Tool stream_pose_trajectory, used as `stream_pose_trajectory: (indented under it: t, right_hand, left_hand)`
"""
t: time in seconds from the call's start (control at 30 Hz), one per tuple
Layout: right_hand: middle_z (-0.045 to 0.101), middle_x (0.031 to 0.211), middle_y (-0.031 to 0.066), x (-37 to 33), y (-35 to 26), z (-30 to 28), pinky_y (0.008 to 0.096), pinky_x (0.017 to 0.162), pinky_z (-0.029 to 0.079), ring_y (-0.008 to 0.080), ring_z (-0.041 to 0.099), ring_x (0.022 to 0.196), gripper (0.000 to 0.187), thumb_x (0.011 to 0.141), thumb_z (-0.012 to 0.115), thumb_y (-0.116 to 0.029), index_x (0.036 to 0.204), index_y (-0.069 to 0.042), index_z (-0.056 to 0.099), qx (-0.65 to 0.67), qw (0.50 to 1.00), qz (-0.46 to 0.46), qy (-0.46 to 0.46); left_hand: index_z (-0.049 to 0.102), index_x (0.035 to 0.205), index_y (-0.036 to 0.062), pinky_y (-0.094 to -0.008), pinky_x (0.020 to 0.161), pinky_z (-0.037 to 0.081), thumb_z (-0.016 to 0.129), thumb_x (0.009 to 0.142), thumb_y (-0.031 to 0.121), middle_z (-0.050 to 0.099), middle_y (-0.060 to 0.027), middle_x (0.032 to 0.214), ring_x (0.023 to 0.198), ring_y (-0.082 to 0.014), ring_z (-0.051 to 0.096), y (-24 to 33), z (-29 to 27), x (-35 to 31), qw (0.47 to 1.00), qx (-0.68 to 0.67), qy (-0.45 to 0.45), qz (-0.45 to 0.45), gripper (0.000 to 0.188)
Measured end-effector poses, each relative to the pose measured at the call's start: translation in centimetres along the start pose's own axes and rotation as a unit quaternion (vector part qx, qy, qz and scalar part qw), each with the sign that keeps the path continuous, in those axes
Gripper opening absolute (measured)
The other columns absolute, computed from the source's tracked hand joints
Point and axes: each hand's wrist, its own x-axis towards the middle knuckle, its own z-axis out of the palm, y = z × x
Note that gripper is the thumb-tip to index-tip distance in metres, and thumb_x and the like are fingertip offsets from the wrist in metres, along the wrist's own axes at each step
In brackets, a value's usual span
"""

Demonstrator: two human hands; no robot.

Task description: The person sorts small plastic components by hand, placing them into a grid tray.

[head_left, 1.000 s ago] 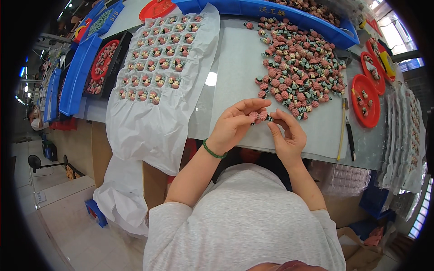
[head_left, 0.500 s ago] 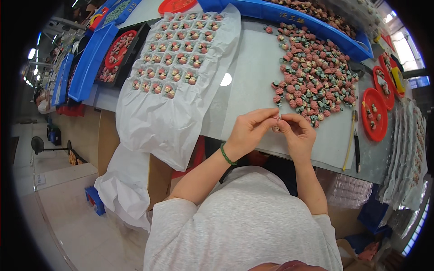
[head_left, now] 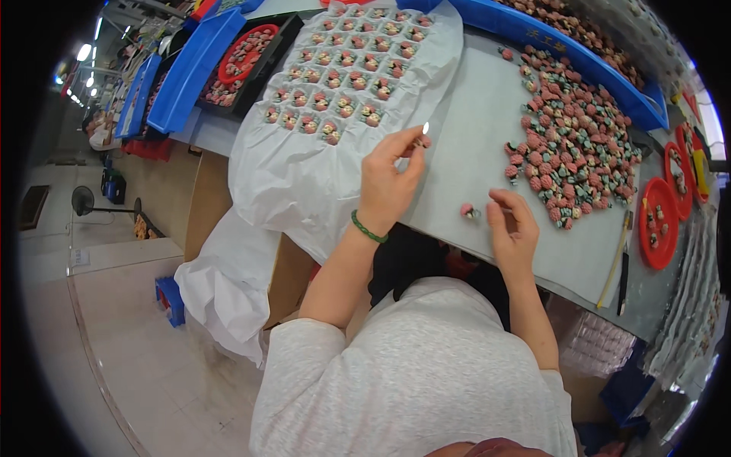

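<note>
My left hand [head_left: 388, 179], with a green braided band at the wrist, is raised at the right edge of the white padded sheet. Its thumb and fingertips pinch a small pinkish figurine [head_left: 423, 142], mostly covered by the fingers. My right hand [head_left: 515, 232] is near the table's front edge, fingers apart and nothing in them. Just left of its fingertips, apart from them, is a single pink-and-green figurine [head_left: 469, 211]. Rows of similar figurines sit in square pockets of a tray [head_left: 340, 80] on the white sheet [head_left: 304, 183]. A heap of pink-and-green figurines [head_left: 567, 145] lies to the right.
A long blue bin [head_left: 567, 52] of figurines borders the back. Red round dishes [head_left: 658, 247] stand at the right, near a thin yellow stick [head_left: 614, 263] and a black tool [head_left: 624, 283]. At the left are a blue tray [head_left: 194, 72] and a black crate [head_left: 285, 46].
My hands were together over a small figurine and have parted. The left moved left toward the tray, holding a figurine; the right opened beside another figurine. The whole view shifted.
</note>
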Motion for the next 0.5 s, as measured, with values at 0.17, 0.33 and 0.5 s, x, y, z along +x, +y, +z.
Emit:
stream_pose_trajectory:
  t: [0.17, 0.33, 0.5]
  right_hand:
    - [0.054, 0.094, 0.01, 0.1, 0.1, 0.3, 0.026, 0.066, 0.044, 0.0186, 0.054, 0.077, 0.023, 0.071, 0.067, -0.004, 0.092, 0.001, 0.06, -0.183, 0.963, -0.158, -0.12]
    - [0.054, 0.095, 0.0091, 0.9, -0.4, 0.8, 0.0302, 0.069, 0.044, 0.0216, 0.054, 0.077, 0.025, 0.067, 0.069, -0.005, 0.09, -0.004, 0.06, -0.231, 0.95, -0.16, -0.135]
    - [0.056, 0.086, 0.0087, 1.5, -1.8, 2.2, 0.0312, 0.066, 0.045, 0.0237, 0.055, 0.076, 0.022, 0.068, 0.067, -0.004, 0.089, -0.006, 0.06, -0.232, 0.956, -0.152, -0.1]
  left_hand:
    - [0.058, 0.103, -0.0028, -0.0222, 0.073, 0.046, 0.052, 0.08, -0.003, 0.06, -0.0088, 0.094, 0.084, -0.011, 0.057, -0.1, 0.0, -0.4, 0.992, -0.105, 0.059, -0.041, 0.024]
    - [0.053, 0.11, -0.0044, -0.0224, 0.075, 0.046, 0.054, 0.083, 0.0, 0.06, -0.008, 0.097, 0.088, -0.0115, 0.056, 0.1, 0.4, -2.0, 0.965, -0.236, 0.009, -0.111, 0.028]
    - [0.052, 0.112, -0.0038, -0.023, 0.074, 0.047, 0.055, 0.083, 0.001, 0.059, -0.0079, 0.1, 0.091, -0.0112, 0.056, 0.5, 0.5, -3.0, 0.947, -0.26, -0.015, -0.186, 0.03]
